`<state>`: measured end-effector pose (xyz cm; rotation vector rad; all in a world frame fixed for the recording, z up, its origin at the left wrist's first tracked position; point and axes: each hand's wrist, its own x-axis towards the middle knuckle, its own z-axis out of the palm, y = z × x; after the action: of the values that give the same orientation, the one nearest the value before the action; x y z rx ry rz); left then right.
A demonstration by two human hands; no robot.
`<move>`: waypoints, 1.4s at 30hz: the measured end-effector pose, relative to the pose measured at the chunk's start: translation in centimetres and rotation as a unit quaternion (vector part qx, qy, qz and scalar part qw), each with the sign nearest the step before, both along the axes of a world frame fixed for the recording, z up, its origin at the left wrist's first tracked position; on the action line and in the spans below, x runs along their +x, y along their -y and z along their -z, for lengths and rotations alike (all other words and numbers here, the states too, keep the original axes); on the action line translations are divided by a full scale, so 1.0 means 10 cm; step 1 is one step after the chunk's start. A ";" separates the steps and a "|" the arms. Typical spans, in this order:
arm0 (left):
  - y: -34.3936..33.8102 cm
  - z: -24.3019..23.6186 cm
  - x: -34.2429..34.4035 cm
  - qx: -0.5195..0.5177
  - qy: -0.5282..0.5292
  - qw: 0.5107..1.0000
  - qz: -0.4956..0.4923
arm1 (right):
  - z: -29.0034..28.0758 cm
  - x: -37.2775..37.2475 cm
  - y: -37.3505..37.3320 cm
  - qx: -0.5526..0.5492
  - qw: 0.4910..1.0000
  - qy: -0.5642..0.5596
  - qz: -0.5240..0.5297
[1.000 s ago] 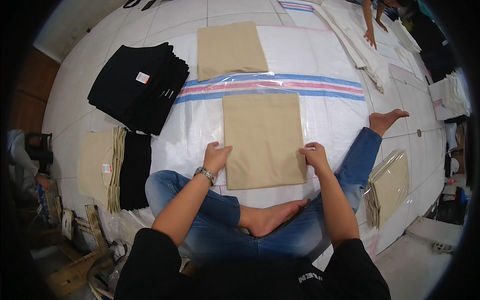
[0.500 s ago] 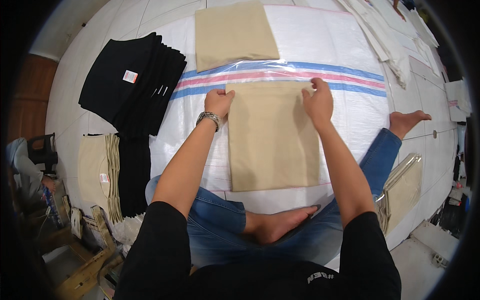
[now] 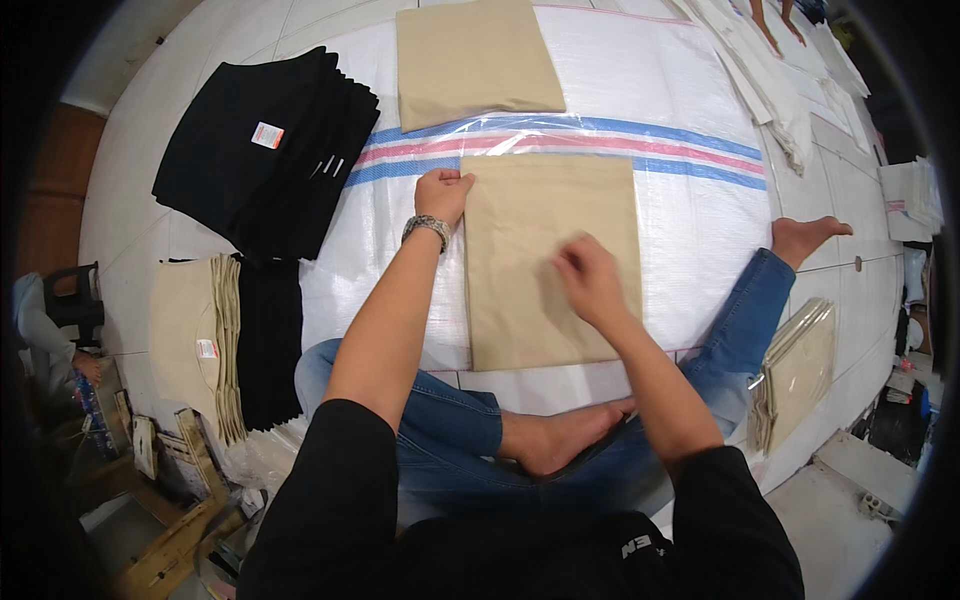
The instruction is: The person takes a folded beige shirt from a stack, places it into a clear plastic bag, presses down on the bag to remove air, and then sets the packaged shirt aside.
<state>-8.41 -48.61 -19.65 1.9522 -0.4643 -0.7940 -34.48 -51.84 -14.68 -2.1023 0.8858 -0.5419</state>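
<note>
A folded beige garment [image 3: 530,310] lies flat in front of me on a white woven sheet [image 3: 690,270]. At its upper left corner, my left hand [image 3: 440,196] pinches the edge between thumb and curled fingers. My right hand [image 3: 592,278] is over the garment's right half, its fingers bent and smeared by motion. Whether it touches the cloth or holds anything, I cannot tell. Beyond the sheet's blue and pink stripes lies a second folded beige garment [image 3: 480,60], with clear plastic film at its near edge.
To the left stands a fanned stack of black garments [image 3: 235,150] with a tag. Nearer are tagged beige garments [image 3: 185,330] beside black ones [image 3: 270,345]. Plastic-wrapped beige packs [image 3: 795,380] lie beyond my right leg. Another person's feet [image 3: 775,30] show at the far right.
My right hand has left the garment's upper right corner and moved down and left over its surface. My left hand stays at the upper left corner.
</note>
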 end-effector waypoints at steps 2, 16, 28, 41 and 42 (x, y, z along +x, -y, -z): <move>0.02 0.10 0.02 -0.009 0.006 1.000 -0.016 | -0.21 -0.99 -0.15 0.119 0.988 -0.014 0.093; -0.04 -0.18 0.09 0.046 0.018 0.998 -0.031 | -1.20 -2.63 -0.25 0.100 0.952 -0.127 0.259; -0.01 0.05 0.16 0.053 0.018 0.997 0.054 | 0.51 0.11 1.41 0.062 0.928 -0.239 0.279; -0.25 -1.03 -0.69 -0.091 0.089 0.982 0.140 | -0.39 -0.09 0.60 -0.100 0.981 -0.038 0.160; -0.37 -1.29 -0.87 -0.117 0.047 0.980 0.153 | -0.62 -0.10 0.29 -0.118 0.984 0.018 0.133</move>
<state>-17.13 -44.92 -6.78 1.7258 -0.8909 -0.8001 -35.51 -54.75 -8.45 -2.1872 1.1364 -0.8585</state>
